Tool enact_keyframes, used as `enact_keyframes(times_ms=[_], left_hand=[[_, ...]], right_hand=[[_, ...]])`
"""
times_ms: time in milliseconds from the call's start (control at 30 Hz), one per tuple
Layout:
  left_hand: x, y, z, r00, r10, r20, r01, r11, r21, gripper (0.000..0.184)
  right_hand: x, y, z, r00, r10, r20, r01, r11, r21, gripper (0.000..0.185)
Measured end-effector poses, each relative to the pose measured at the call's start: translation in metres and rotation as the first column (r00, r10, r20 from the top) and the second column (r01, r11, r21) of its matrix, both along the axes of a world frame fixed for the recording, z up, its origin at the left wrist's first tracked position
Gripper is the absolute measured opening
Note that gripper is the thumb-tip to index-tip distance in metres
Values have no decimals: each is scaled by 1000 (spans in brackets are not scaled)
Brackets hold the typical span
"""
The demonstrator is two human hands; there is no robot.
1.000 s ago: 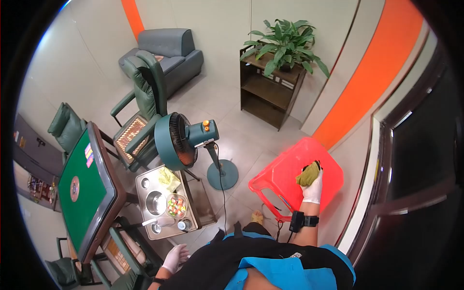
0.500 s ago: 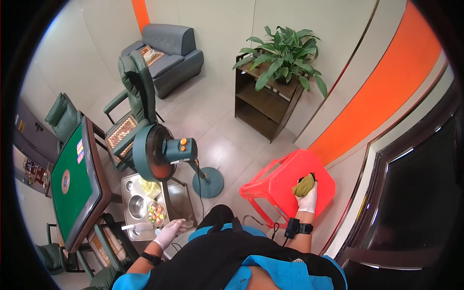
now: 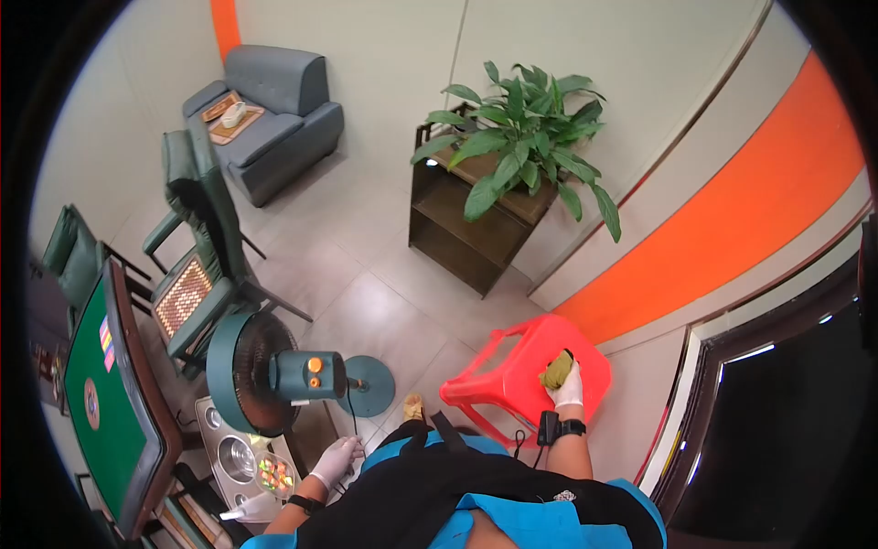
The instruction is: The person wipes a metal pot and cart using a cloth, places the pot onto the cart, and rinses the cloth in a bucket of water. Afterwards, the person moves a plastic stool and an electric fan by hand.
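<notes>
My right hand, in a white glove, grips a bunched olive-green cloth against the seat of a red plastic stool. A dark edge shows beside the cloth. My left hand, also gloved, hangs low near the fan with fingers loosely bent and apart; nothing shows in it. To its left, a metal tray carries a round steel bowl, a clear container of colourful diced pieces and a white-handled utensil.
A green standing fan rises in front of my left side, partly over the tray. Left of it stand a green-topped table and green chairs. Ahead are a brown shelf with a leafy plant and a grey sofa.
My view has swung, and the stool sits slightly further left in it. My right hand still has the cloth on the seat. The fan now covers more of the tray.
</notes>
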State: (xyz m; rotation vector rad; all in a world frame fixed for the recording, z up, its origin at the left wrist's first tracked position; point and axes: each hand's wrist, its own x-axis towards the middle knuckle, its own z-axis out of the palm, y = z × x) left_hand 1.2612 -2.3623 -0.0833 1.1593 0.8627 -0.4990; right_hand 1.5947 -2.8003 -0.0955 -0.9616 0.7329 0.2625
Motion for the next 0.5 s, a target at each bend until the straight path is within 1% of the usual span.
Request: enact_keyframes(times_ms=[33,67,100,133,167,200,233,267,300,367,400,433,467,500], left_hand=[[7,5,-1,999,25,-38,-27,999,-46,38],[14,8,0,998,62,16,-61,997,-52,36],[22,13,5,1000,29,5,-29,999,-44,36],[29,18,10,999,25,30,-24,999,-35,35],[36,25,13,998,17,53,-16,1000,-25,34],[40,31,9,1000,15,-14,-14,1000,23,34],[44,34,10,1000,28,-14,-27,998,64,35],[47,37,12,999,32,-31,-29,996,84,35],[49,39,17,998,38,-50,-33,994,105,36],[50,35,27,988,114,-104,-103,989,106,39],[47,35,24,982,134,-134,-119,986,114,40],[34,37,16,958,-282,57,232,873,429,40],[24,38,1,997,-69,-17,71,960,272,40],[16,38,-13,982,140,-124,-123,983,135,40]], right_hand=[[3,-1,-3,1000,-24,-18,24,1000,-7,38],[8,1,-7,1000,-19,-24,19,999,-29,37],[14,5,-11,1000,-17,-22,16,999,-43,37],[17,3,-21,1000,2,-11,-3,1000,-28,37],[22,1,-33,999,-36,-18,36,999,-15,37],[28,0,-44,1000,-2,1,2,1000,13,37],[35,2,-49,999,30,24,-31,999,41,37],[42,5,-56,999,-25,-39,26,999,35,36],[50,10,-61,997,-60,-51,63,997,49,36],[71,15,-73,979,-124,-163,123,992,-11,35],[81,9,-102,988,-111,-108,118,991,66,35],[91,9,-112,983,-129,-132,141,986,84,35],[104,9,-122,972,-147,-185,150,989,3,35],[117,11,-131,957,-164,-239,150,986,-76,36]])
